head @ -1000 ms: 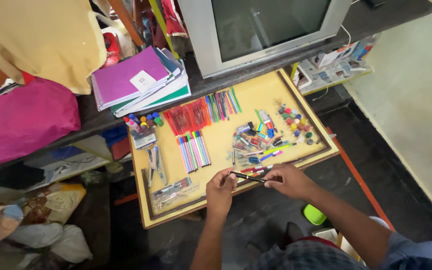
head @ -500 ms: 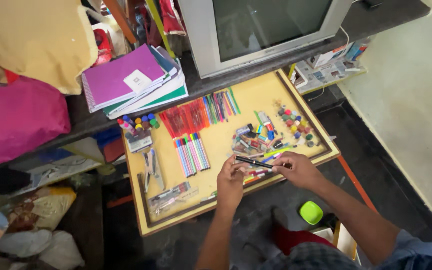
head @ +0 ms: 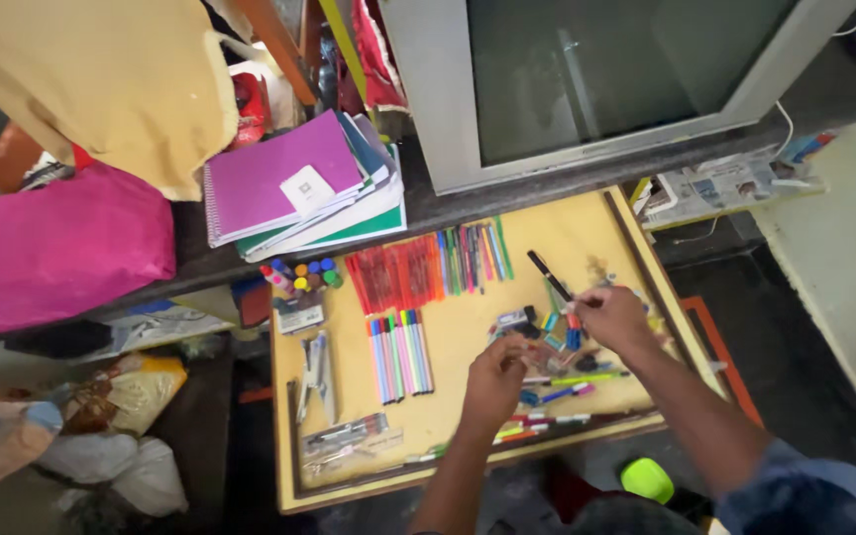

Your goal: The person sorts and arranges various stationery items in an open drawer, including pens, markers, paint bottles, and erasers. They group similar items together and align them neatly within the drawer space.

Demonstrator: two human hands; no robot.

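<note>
My right hand (head: 614, 319) grips a black pen (head: 550, 274) by its near end, and the pen slants up and away over a shallow yellow wooden tray (head: 572, 226). My left hand (head: 495, 376) hovers with curled fingers over a loose pile of coloured pens (head: 559, 384) at the tray's near right; nothing shows inside it. On the tray lie a row of red pens (head: 393, 275), a row of green and pink pens (head: 473, 256) and a row of pastel markers (head: 400, 355).
Small paint pots (head: 299, 275) and a metal stapler (head: 317, 372) sit at the tray's left. Behind are stacked notebooks (head: 294, 183), a grey television (head: 606, 79), a pink bag (head: 61, 248), a yellow cloth (head: 101, 89) and a newspaper (head: 715, 188). A green round thing (head: 648, 481) lies on the floor.
Both hands held the black pen level between them before. Now only my right hand has it, lifted further over the tray, and my left hand has come away toward the pen pile.
</note>
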